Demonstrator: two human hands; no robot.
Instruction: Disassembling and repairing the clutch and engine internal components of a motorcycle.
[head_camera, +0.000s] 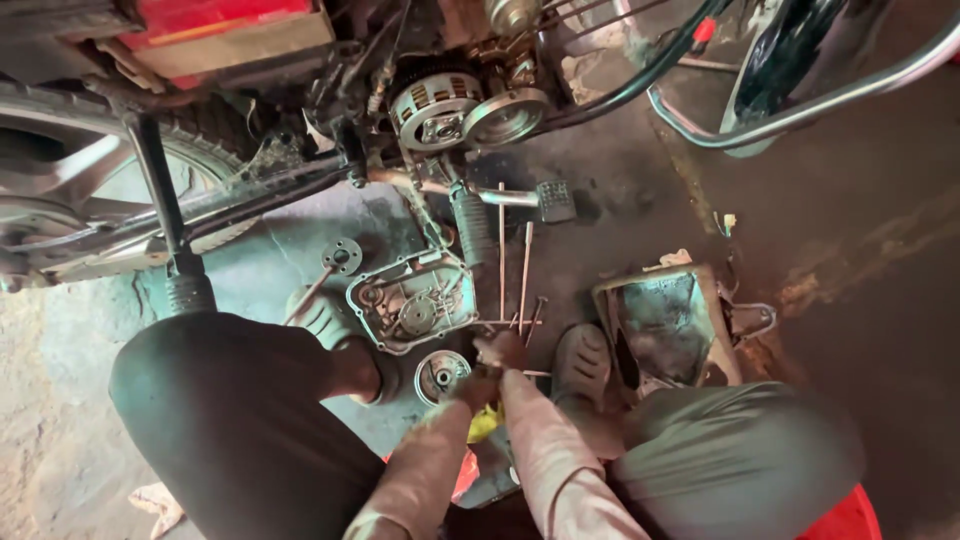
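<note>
while both hands (492, 368) meet beside the round engine part (441, 375), each grip's state is unclear.

- We have a single view, from a camera worn on the head, so no second view shares any part of the scene.
- We look almost straight down past our own bent knees in dark and grey-green trousers (240, 420) to the stained concrete floor (850, 300).
- Our two hands, the left hand (478, 388) and the right hand (500, 350), sit low and central, close below the lens.
- The upper frame takes in the opened engine side of a motorcycle (465, 110), somewhat farther off.
- The wide lens bends the edges.
</note>
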